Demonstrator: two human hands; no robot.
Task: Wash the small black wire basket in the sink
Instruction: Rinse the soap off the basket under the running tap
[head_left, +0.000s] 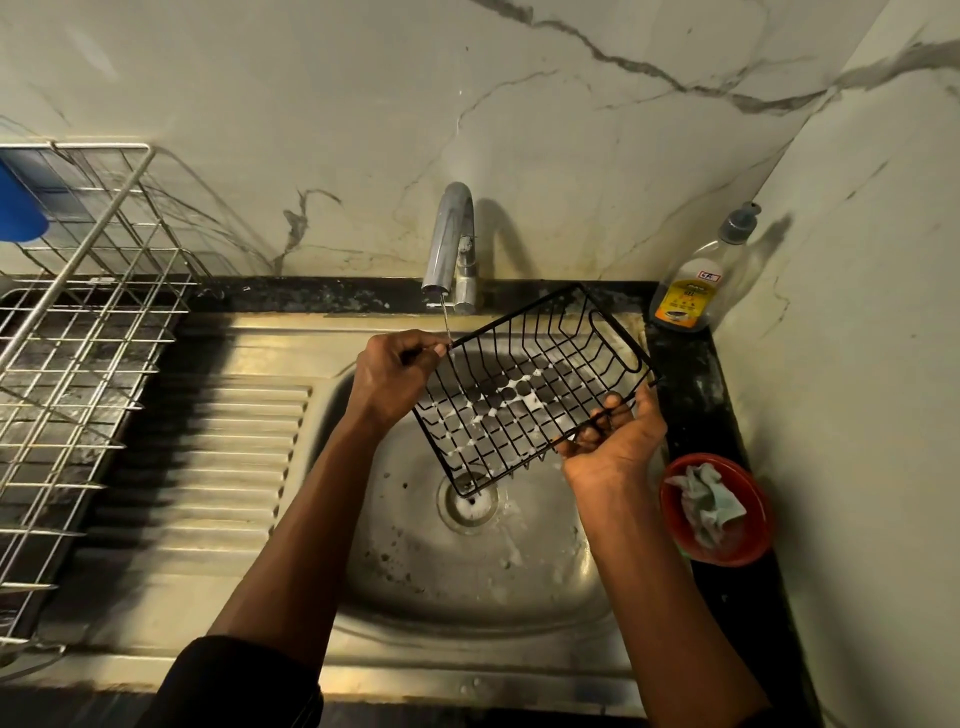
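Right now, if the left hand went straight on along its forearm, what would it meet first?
Most likely the tap: the left hand, gripping the black wire basket by its corner, points up toward the spout. Depth is unclear, so it may pass beneath it.

Dim, yellowish indoor light fills a wide-angle view. It comes from the left: the tap (448, 244) throws a soft curved shadow to its right on the marble wall (571, 130), and the soap bottle (696, 280) shadows the side wall. Dark bands of shadow lie over the ribbed drainboard (234, 467) beside the wire rack (78, 338). A pale highlight runs down the tap's chrome, and the steel sink (467, 571) has a dull sheen. Straight edges bow near the borders, and the lower corners turn dark and soft.
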